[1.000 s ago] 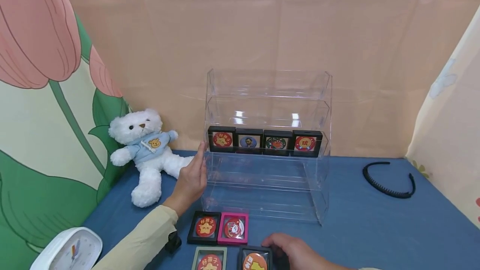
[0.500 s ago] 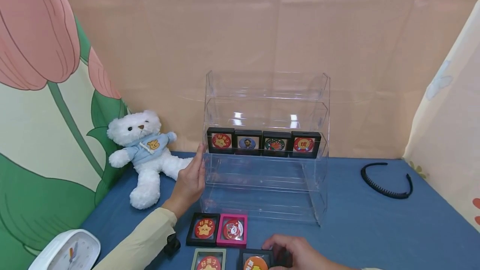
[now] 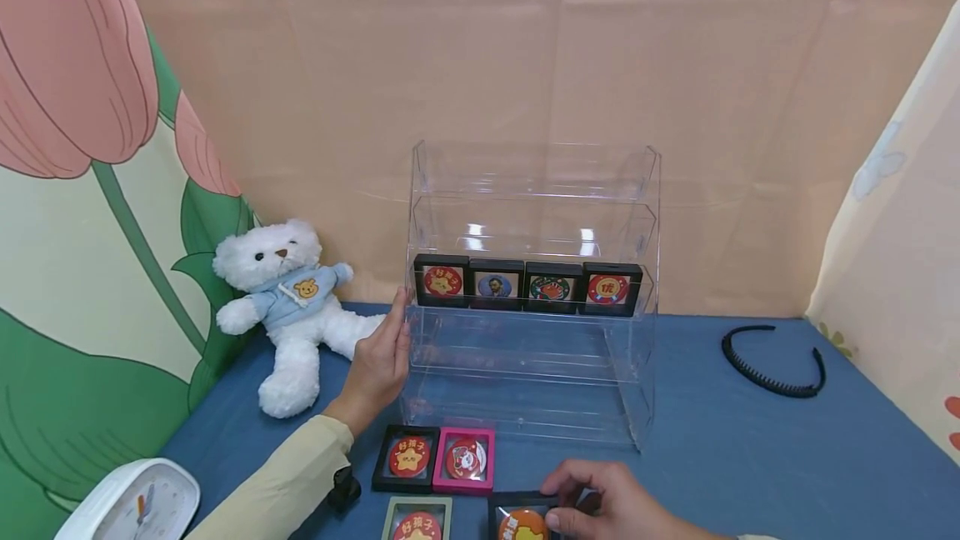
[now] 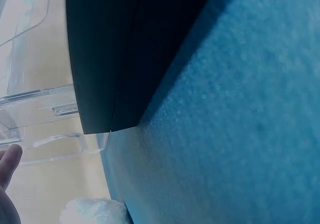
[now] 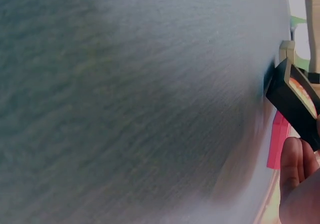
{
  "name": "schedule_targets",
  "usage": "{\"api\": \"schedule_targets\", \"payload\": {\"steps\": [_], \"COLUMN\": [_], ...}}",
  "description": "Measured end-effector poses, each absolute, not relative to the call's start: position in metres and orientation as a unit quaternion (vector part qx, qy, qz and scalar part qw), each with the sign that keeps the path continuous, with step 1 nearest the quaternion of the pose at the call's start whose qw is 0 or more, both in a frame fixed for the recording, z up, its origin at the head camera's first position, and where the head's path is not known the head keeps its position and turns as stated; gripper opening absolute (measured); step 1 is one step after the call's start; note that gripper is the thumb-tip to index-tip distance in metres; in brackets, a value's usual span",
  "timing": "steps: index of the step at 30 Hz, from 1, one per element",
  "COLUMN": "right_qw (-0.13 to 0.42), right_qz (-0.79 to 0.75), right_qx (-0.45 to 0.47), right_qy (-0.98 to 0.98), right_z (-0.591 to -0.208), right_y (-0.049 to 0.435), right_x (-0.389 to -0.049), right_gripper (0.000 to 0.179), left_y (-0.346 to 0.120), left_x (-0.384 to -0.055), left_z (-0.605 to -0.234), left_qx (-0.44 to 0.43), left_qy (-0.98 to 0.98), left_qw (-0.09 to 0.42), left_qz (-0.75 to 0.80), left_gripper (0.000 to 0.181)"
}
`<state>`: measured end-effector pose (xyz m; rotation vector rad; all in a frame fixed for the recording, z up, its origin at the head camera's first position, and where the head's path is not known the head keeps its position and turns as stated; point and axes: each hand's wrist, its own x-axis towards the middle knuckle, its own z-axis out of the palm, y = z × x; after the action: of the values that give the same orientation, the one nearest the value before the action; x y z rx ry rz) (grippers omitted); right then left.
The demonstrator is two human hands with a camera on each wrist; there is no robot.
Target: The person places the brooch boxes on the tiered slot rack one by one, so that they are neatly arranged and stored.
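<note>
My right hand (image 3: pixel 611 500) pinches the right edge of a black square frame with an orange badge (image 3: pixel 523 527). In the right wrist view this frame is tilted, with one side lifted off the cloth. My left hand (image 3: pixel 377 365) rests with fairly straight fingers against the left side of a clear tiered acrylic rack (image 3: pixel 517 346). One rack tier holds a row of several black framed badges (image 3: pixel 553 287). On the cloth in front lie a black frame with a red star badge (image 3: pixel 406 458), a pink frame (image 3: pixel 465 462) and a grey-green frame (image 3: pixel 417 520), cut off below.
A white teddy bear (image 3: pixel 288 307) in a blue top leans at the left. A white clock (image 3: pixel 142 498) stands at the front left. At the right lies a black headband (image 3: pixel 772 377) on the blue cloth (image 3: pixel 720 448).
My right hand has taken hold of the black frame with the orange badge and shifted it slightly right, away from the grey-green frame. The left hand stays at the rack.
</note>
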<state>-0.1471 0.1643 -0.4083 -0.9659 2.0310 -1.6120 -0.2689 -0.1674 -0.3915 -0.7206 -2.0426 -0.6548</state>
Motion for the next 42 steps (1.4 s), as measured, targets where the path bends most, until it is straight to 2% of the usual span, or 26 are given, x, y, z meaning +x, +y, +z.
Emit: {"api": "schedule_targets", "payload": {"steps": [10, 21, 29, 36, 42], "right_qw": [0.151, 0.133, 0.069, -0.027, -0.101], "right_qz": [-0.569, -0.558, -0.524, -0.471, -0.458], "right_qx": [-0.361, -0.327, -0.303, -0.245, -0.237], "right_qy": [0.723, 0.751, 0.793, 0.847, 0.851], "right_z": [-0.409, -0.405, -0.388, -0.362, -0.339], "right_y": [0.168, 0.172, 0.175, 0.180, 0.174], "right_x": [-0.148, -0.148, -0.154, -0.169, -0.183], "right_gripper": [0.015, 0.014, 0.010, 0.011, 0.014], "left_y": [-0.167, -0.169, -0.168, -0.168, -0.169], "left_x": [-0.269, -0.271, -0.271, -0.271, -0.271], "left_z": [-0.392, -0.395, -0.395, -0.396, -0.396], "left_qx": [-0.291, -0.293, -0.293, -0.295, -0.294], "left_qy": [-0.812, -0.812, -0.811, -0.809, -0.808], "left_qw": [0.431, 0.431, 0.431, 0.433, 0.432], "left_qz": [-0.265, -0.264, -0.264, -0.266, -0.270], "left_gripper": [0.066, 0.066, 0.067, 0.069, 0.068]}}
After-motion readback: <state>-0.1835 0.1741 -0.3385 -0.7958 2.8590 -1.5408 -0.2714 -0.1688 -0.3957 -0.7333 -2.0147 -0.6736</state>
